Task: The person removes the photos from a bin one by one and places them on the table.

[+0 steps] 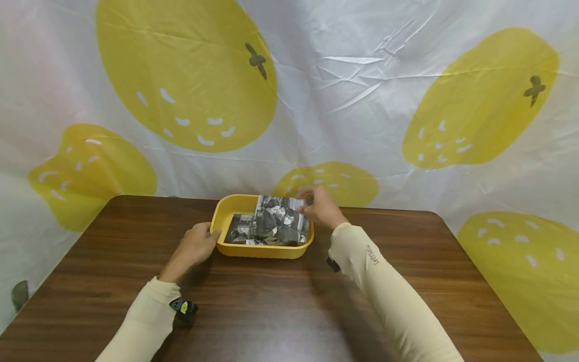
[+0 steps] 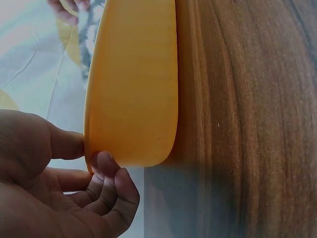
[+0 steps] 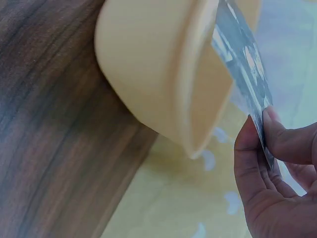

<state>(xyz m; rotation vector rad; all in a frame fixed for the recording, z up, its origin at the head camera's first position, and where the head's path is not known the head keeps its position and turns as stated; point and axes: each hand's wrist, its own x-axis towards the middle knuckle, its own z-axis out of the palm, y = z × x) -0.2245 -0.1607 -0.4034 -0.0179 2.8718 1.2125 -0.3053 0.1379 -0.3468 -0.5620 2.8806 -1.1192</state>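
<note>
A yellow plastic tray (image 1: 262,251) with rounded corners stands near the table's far edge. My left hand (image 1: 197,245) pinches its left rim between thumb and fingers, as the left wrist view shows up close. With my right hand (image 1: 322,207) I pinch the right edge of a black-and-white photo print (image 1: 280,221), thumb on one face and fingers on the other. The print is tilted, its lower part inside the tray and its right edge raised over the tray's right side. Another black-and-white print (image 1: 238,229) lies in the tray to its left, partly covered by the held one.
The brown wood-grain table (image 1: 271,306) has rounded far corners. Close behind it hangs a white cloth (image 1: 353,100) printed with large yellow fruit. Each wrist carries a small black device, the left one (image 1: 184,308) showing a lit spot.
</note>
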